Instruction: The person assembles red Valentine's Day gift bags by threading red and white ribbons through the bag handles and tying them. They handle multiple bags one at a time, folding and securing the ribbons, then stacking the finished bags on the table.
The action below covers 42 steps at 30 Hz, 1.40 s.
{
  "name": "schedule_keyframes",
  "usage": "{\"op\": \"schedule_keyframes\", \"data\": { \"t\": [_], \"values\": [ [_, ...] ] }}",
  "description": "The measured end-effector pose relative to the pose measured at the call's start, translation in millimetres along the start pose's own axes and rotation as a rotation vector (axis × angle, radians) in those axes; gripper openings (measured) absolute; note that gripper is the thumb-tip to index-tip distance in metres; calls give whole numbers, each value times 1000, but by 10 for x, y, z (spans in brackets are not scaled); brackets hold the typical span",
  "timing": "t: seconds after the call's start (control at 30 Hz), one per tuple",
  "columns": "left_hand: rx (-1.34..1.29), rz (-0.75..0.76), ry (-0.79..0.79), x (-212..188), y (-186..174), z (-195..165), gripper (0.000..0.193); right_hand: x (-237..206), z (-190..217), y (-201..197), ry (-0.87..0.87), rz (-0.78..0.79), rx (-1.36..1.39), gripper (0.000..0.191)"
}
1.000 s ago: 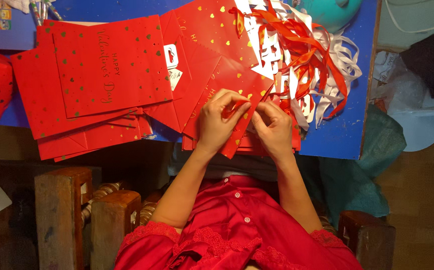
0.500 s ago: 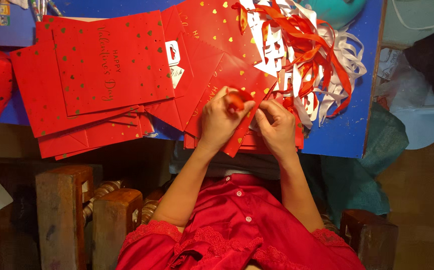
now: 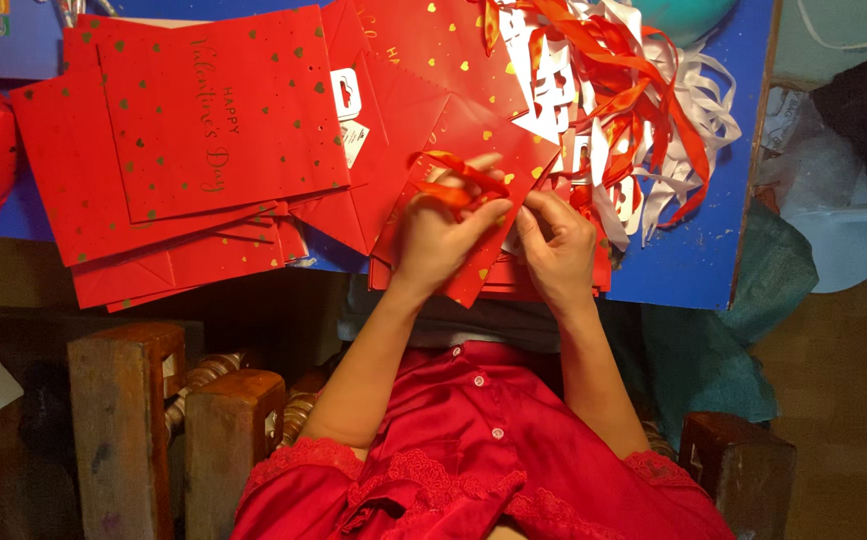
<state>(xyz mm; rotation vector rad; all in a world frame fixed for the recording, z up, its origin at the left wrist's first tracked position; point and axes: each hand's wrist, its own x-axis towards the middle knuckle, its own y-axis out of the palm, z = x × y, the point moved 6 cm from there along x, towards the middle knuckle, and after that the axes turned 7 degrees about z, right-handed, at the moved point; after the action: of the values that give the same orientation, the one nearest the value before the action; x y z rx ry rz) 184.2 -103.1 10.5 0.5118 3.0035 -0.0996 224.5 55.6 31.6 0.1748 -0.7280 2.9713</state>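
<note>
My left hand [image 3: 438,235] pinches a loop of red ribbon [image 3: 453,180] over a flat red paper gift bag [image 3: 473,135] with gold hearts. My right hand [image 3: 558,245] grips the same bag at its edge, fingertips close to the ribbon. The bag lies tilted on a stack of similar bags at the near edge of the blue table [image 3: 693,260]. Both hands nearly touch each other.
A pile of flat red gift bags [image 3: 203,150] covers the table's left part. A tangle of red and white ribbons [image 3: 643,110] lies at the right. Wooden chair posts [image 3: 118,420] stand below left, and a white stool [image 3: 843,250] sits at the right.
The red ribbon has been drawn up into a loop above my left hand. Both hands stayed at the bag, shifting slightly.
</note>
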Motion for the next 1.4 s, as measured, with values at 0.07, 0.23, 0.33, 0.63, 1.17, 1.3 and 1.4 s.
{"op": "schedule_keyframes", "data": {
  "t": [0.07,0.23,0.33,0.63,1.17,1.3,1.4],
  "values": [
    [142,-99,289,-6,3,-222,23,1,30,-13,-44,-14,-58,10],
    [134,-124,452,-34,19,-283,11,-20,-124,20,185,41,150,13],
    [121,-114,419,-53,6,-240,10,-13,-147,42,191,22,207,10],
    [-41,-111,328,-59,12,-60,11,-31,-162,86,153,-49,218,9],
    [8,-346,433,-78,-809,-533,51,-24,-121,96,88,-31,213,20],
    [559,-487,490,-304,-821,-869,76,-36,-104,69,81,-59,138,19],
    [754,-269,566,-392,-473,-885,40,-48,-88,29,153,-52,197,20]
  ]
}}
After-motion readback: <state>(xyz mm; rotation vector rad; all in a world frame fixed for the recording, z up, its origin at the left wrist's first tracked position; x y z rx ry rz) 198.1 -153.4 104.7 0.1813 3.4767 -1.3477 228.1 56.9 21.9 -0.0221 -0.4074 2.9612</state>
